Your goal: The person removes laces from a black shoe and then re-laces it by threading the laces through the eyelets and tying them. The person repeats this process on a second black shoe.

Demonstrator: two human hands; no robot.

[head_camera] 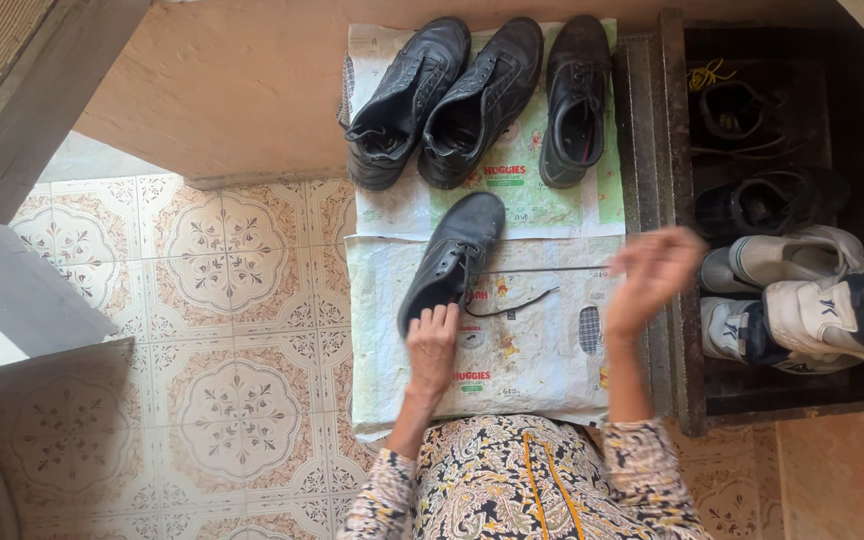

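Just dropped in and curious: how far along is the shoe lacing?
Three black shoes stand set aside on the paper. In hand: the left hand steadies the fourth black shoe while the right hand pulls its lace taut. That lace remains untied.

A taut lace (542, 269) is barring the sheet (512, 370) between shoe (449, 260) and right hand (652, 275); three shoes (482, 100) are crowding the far side; nearer sheet is lying open.

The left hand (433, 345) is stretched forward, palm down, fingers flat and together. The right hand (652, 272) is raised and blurred — fingers curled inward — both forearms held in patterned sleeves.
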